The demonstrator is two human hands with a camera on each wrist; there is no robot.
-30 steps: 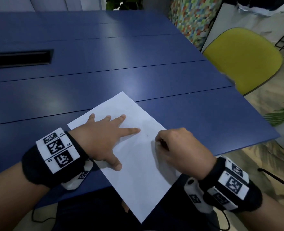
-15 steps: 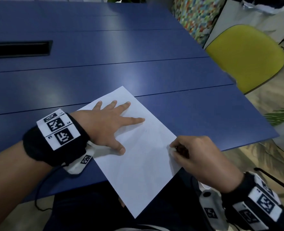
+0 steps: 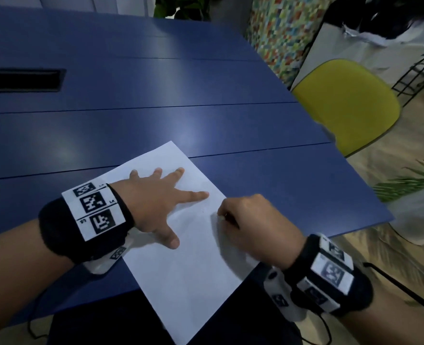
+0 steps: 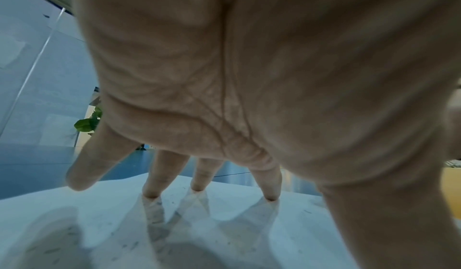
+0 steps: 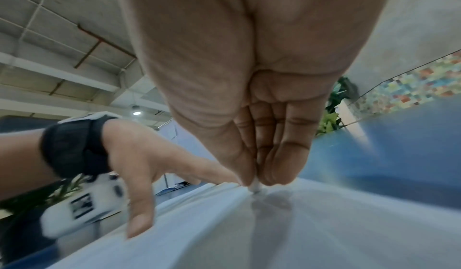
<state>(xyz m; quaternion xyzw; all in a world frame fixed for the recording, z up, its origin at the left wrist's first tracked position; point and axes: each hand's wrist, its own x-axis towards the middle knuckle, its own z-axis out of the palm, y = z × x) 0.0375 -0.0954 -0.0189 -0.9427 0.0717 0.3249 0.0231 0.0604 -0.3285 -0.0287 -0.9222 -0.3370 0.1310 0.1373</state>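
A white sheet of paper (image 3: 188, 277) lies askew on the blue table (image 3: 156, 108), its near corner hanging over the front edge. My left hand (image 3: 163, 207) lies flat on the sheet's left part with the fingers spread; in the left wrist view its fingertips (image 4: 151, 193) press the paper (image 4: 224, 233). My right hand (image 3: 222, 216) is at the sheet's right side with its fingers curled. The right wrist view shows it pinching a small white piece (image 5: 255, 188) whose tip touches the paper (image 5: 299, 233). What the piece is I cannot tell.
A yellow chair (image 3: 350, 105) stands off the table's right edge. A dark cable slot (image 3: 19, 79) is set into the table at the far left. Green plant leaves (image 3: 410, 180) show beside the right corner. Bare blue tabletop lies beyond the sheet.
My right hand went down and right to the sheet's edge, then came back up and left onto the sheet. My left hand stayed flat on the paper.
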